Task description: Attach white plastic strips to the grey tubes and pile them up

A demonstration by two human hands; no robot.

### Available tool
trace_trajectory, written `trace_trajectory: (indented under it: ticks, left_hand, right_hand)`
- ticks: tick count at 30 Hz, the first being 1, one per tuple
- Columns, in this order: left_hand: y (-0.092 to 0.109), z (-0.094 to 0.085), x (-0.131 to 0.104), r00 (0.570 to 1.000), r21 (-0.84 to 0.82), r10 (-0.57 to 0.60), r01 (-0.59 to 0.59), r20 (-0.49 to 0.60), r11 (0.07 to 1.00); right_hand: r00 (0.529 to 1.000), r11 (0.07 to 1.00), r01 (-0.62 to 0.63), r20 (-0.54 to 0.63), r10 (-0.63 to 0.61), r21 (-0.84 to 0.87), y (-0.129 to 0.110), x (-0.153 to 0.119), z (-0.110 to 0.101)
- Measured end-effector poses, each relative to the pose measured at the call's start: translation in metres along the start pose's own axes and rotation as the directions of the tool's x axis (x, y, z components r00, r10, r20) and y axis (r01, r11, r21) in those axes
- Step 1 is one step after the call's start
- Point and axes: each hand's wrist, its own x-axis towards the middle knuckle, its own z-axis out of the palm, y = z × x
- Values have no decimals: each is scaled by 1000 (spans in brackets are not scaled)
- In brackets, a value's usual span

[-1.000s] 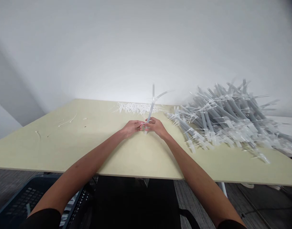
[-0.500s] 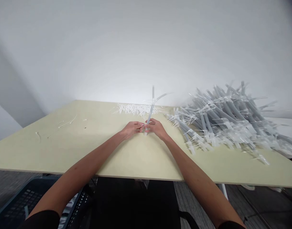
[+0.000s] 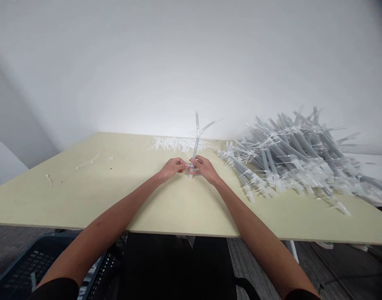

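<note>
My right hand (image 3: 205, 169) grips the lower part of a clear, Y-shaped plastic tube (image 3: 195, 148), which stands nearly upright with its two branches at the top. The tube's pale lower end pokes out below my fingers, just over the table. To its left, the fingers of my left hand (image 3: 173, 168) pinch a thin white cable tie (image 3: 188, 165) against the tube. Fingers partly hide where the tie meets it. Behind my hands lies a loose heap of white cable ties (image 3: 178, 144).
On the right of the pale yellow table (image 3: 100, 200) is a big pile of grey-clear tube assemblies (image 3: 287, 146). A few stray ties (image 3: 88, 161) lie at the left. Below the table edge at the left stands a dark blue crate (image 3: 31, 258). A white wall rises behind.
The tube's upper end has swung slightly left. My left fingers have drawn a little left from the tube, and the thin tie now shows between my hands.
</note>
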Motion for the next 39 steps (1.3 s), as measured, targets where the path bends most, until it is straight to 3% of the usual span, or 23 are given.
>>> trace_trajectory:
  ticks: [7, 25, 39]
  left_hand:
    - [2, -2, -1, 1000, 45, 23, -23, 2, 999]
    - [2, -1, -2, 986, 312, 115, -71, -124, 947]
    - [-6, -3, -1, 983, 239, 89, -49, -159, 970]
  right_hand:
    - [1000, 1000, -27, 1, 27, 15, -2, -1, 0]
    - [1000, 995, 19, 5, -19, -95, -2, -1, -1]
    - [999, 1000, -26, 31, 27, -9, -8, -5, -4]
